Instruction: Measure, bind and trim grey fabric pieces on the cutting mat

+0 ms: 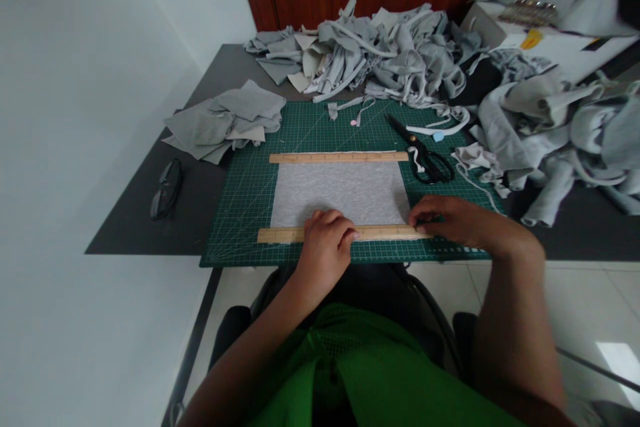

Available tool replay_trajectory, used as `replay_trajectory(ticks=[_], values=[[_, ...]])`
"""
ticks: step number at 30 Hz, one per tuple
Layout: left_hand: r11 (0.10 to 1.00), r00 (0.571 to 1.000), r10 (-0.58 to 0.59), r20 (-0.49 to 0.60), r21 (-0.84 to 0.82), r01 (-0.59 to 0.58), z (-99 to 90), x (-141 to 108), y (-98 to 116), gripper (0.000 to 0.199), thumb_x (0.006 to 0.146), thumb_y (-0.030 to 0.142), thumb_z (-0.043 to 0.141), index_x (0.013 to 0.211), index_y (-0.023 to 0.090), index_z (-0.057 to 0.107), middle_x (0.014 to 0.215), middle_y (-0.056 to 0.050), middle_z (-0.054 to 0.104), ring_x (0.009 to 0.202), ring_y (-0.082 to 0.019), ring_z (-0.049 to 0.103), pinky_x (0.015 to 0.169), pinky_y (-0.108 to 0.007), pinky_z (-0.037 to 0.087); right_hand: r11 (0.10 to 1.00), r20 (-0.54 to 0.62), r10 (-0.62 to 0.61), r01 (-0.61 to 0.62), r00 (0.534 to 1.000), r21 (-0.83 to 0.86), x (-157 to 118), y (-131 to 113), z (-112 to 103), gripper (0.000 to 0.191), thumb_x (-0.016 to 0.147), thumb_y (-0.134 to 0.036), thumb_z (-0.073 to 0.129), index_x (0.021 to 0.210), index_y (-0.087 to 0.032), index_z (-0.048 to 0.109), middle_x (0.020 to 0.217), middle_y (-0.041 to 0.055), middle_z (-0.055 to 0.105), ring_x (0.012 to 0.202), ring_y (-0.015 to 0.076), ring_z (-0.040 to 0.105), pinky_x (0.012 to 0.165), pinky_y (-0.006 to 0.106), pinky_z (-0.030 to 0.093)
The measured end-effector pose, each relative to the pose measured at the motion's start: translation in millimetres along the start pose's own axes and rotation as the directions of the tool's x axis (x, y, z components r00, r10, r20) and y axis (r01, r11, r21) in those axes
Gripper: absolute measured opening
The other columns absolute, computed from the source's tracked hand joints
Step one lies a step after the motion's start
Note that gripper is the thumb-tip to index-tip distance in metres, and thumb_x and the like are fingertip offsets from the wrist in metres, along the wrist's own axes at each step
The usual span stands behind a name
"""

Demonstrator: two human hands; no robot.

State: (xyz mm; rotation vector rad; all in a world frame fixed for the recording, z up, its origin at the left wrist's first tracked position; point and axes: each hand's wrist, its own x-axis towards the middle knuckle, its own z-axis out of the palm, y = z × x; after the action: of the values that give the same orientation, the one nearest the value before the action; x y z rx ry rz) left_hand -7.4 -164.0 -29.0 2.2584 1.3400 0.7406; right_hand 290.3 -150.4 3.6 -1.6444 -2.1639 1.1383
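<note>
A light grey piece of fabric [340, 188] lies flat on a green gridded cutting mat [237, 213]. One wooden ruler [280, 235] runs along its near edge, and a second wooden ruler [340, 157] crosses its far edge. My left hand [327, 237] is closed over the middle of the near ruler, fingers curled on top and thumb at its right. At that ruler's right end, my right hand [443, 219] has its fingertips pinched together on the ruler and fabric corner; what exactly sits between them is partly hidden.
Black-handled scissors [425, 159] lie at the mat's right. Grey fabric scraps [380, 53] are heaped behind, with more cloth [560, 120] at right. A fabric stack [230, 120] and dark glasses [167, 189] lie at left. A white box [590, 50] stands far right.
</note>
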Motion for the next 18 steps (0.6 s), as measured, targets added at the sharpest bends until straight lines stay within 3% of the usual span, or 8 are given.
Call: replay_trajectory(ticks=[8,12,15,18], values=[[0.999,1.000,0.003,-0.014,-0.039,-0.003,1.8,0,-3,0.016,0.091,0.012,0.071,0.078,0.021,0.071,0.087,-0.002,0.069,0.090,-0.024,0.060,0.085,-0.042,0.044,1.000,0.005,0.022,-0.022,1.000,-0.003,3,-3,1,0.020,0.085,-0.040,0.066,0.093,-0.026,0.077,0.097,0.0060,0.073,0.092,0.0251,0.068,0.085,0.039,0.054],[0.999,1.000,-0.006,-0.020,-0.042,0.006,2.4,-1,-3,0.016,0.090,0.012,0.071,0.077,0.021,0.071,0.087,-0.003,0.069,0.090,-0.024,0.061,0.086,-0.043,0.045,0.998,0.007,0.061,-0.061,0.998,-0.015,-1,-8,-1,0.026,0.090,-0.045,0.063,0.104,-0.027,0.076,0.098,0.0046,0.077,0.091,0.0248,0.070,0.080,0.037,0.055],[0.999,0.999,-0.004,-0.035,-0.050,0.002,3.1,-2,-4,0.018,0.090,0.010,0.070,0.076,0.020,0.070,0.086,-0.003,0.069,0.090,-0.024,0.060,0.085,-0.043,0.044,0.999,-0.072,0.037,-0.039,0.997,-0.028,-4,-10,-10,0.029,0.093,-0.049,0.061,0.109,-0.029,0.076,0.105,0.0034,0.079,0.094,0.0255,0.071,0.083,0.039,0.056],[0.998,0.999,-0.001,-0.049,-0.061,-0.002,3.7,-3,-4,0.019,0.090,0.009,0.070,0.075,0.021,0.070,0.085,-0.003,0.068,0.090,-0.024,0.060,0.084,-0.042,0.044,0.996,-0.258,0.008,-0.032,0.966,-0.089,8,-3,-35,0.033,0.092,-0.053,0.060,0.104,-0.027,0.077,0.103,0.0049,0.080,0.095,0.0281,0.072,0.084,0.041,0.056]])
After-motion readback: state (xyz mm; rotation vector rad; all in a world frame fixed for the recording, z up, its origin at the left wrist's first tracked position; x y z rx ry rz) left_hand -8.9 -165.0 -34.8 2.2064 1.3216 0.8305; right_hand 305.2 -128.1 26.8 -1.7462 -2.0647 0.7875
